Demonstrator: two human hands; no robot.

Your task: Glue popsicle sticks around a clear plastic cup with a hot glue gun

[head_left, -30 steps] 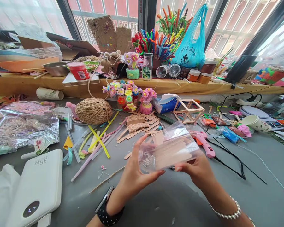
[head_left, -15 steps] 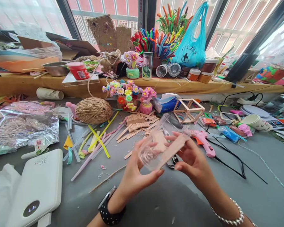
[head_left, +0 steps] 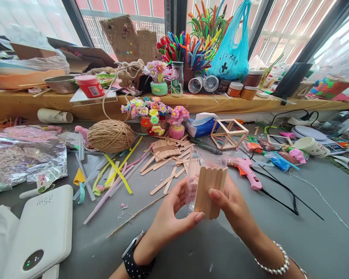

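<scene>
Between my hands is a clear plastic cup [head_left: 192, 182], roughly upright, with several wooden craft sticks [head_left: 207, 192] side by side on the face toward me. My left hand [head_left: 170, 213] wraps the cup's left side and base, its thumb at the bottom ends of the sticks. My right hand [head_left: 235, 207] grips from the right, thumb pressed on the sticks and its other fingers hidden behind. To the right lies a pink hot glue gun [head_left: 248, 176]. Loose craft sticks [head_left: 165, 182] and a banded bundle of craft sticks [head_left: 165, 150] lie beyond the cup.
A ball of twine [head_left: 111, 135], pipe-cleaner flowers [head_left: 151, 112] and a stick frame [head_left: 230, 133] stand toward the back. A white power bank [head_left: 43, 226] lies at left. The glue gun's black cord [head_left: 287, 193] runs along the right. Jars and bags crowd the ledge [head_left: 139, 101].
Both hands have turned the cup from tilted to near upright, so the stick-covered face now points toward me. My right thumb has moved onto the sticks. The view has shifted slightly.
</scene>
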